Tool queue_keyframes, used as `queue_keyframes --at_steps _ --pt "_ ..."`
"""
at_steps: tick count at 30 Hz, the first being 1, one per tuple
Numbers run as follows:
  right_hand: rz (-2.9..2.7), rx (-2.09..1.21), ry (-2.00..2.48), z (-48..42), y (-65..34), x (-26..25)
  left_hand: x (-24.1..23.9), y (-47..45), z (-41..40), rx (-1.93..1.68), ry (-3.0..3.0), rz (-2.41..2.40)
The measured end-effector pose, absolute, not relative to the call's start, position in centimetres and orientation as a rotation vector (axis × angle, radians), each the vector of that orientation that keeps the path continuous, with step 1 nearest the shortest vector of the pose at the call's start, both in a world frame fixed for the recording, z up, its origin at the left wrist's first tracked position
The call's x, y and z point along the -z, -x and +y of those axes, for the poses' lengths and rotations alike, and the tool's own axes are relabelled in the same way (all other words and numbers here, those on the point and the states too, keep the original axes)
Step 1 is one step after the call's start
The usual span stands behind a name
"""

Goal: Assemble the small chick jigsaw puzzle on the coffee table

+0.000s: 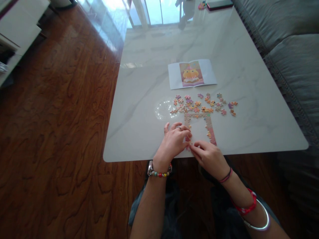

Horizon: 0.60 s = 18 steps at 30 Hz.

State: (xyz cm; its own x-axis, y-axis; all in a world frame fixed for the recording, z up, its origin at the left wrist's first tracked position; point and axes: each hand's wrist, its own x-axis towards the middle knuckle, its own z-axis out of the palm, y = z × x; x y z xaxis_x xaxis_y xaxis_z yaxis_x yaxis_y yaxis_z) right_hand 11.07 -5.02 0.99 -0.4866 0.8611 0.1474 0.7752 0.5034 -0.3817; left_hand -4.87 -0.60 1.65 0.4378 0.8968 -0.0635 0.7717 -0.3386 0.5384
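Observation:
A partly joined jigsaw puzzle (213, 132) lies near the table's front edge, its top and side borders linked around a bare middle. My left hand (174, 139) is over its lower left side, thumb and index finger closed around pink puzzle pieces (187, 138) there, the other fingers raised and curled. Beside it, my right hand (208, 155) pinches at the same lower left corner; its fingertips mostly hide the small puzzle piece between them. Loose puzzle pieces (189, 107) in pink, orange and purple are scattered just beyond the border.
Behind the loose pieces lies a creased paper sheet (210, 71) with a printed picture of a yellow figure. The glossy white marbled table (139, 109) reflects a window. A grey sofa (296, 63) runs along the right. At the far end rests a dark flat device (219, 4).

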Motion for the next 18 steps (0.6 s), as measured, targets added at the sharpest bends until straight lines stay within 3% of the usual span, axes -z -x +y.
queue_keyframes --at_steps 10,18 --pt "-1.946 -0.316 1.472 -3.1 -13.3 -0.3 -2.5 5.5 -0.1 -0.49 -2.157 1.299" --pt "-2.172 -0.269 1.529 -1.2 -15.6 0.2 -1.8 6.2 -0.1 -0.38 -2.257 1.344"
